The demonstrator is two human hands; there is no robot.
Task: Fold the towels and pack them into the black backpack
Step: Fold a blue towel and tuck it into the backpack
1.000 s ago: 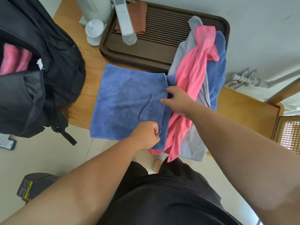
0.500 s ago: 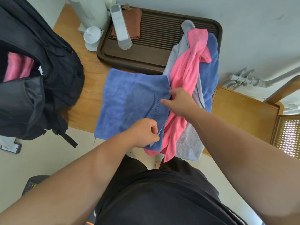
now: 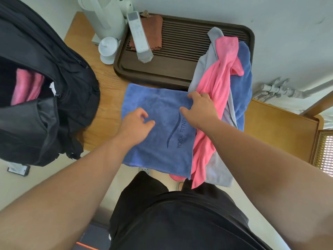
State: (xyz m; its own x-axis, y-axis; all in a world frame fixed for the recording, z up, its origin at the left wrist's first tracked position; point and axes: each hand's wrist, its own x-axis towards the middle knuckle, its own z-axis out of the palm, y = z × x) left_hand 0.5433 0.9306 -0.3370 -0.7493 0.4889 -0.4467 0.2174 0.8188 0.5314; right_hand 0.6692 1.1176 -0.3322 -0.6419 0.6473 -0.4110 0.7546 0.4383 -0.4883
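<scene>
- The left hand's (image 3: 134, 124) fingers (image 3: 142, 115) are loosely curled and slightly apart. They sit on the left half of the blue towel (image 3: 158, 141) with no cloth caught between them, and the thumb points toward the printed logo.
- The right hand's (image 3: 201, 109) fingers (image 3: 193, 96) are bent and spread, tips down at the towel's far right corner. The thumb lies on the cloth just above the lettering. I cannot tell whether they nip the edge or only press it.
- The blue towel lies flat on the wooden table (image 3: 106, 83) in a squarish shape (the print reads YOGA FITNESS). Its near edge hangs past the table's front edge.
- Just to its right lies a loose heap: a pink towel (image 3: 221, 83) on top, a grey towel (image 3: 203, 64) beneath it, and a second blue towel (image 3: 243, 87) on the far side. The heap drapes over the right end of the dark slatted tray (image 3: 180, 69) and trails off the table's front.
- The black backpack (image 3: 72, 87) sits at the table's left end with its mouth open. A packed pink towel (image 3: 25, 87) shows inside.
- On the tray's left end a white remote (image 3: 139, 38) lies across a brown cloth (image 3: 155, 29). A white kettle (image 3: 104, 18) stands beside the tray.
</scene>
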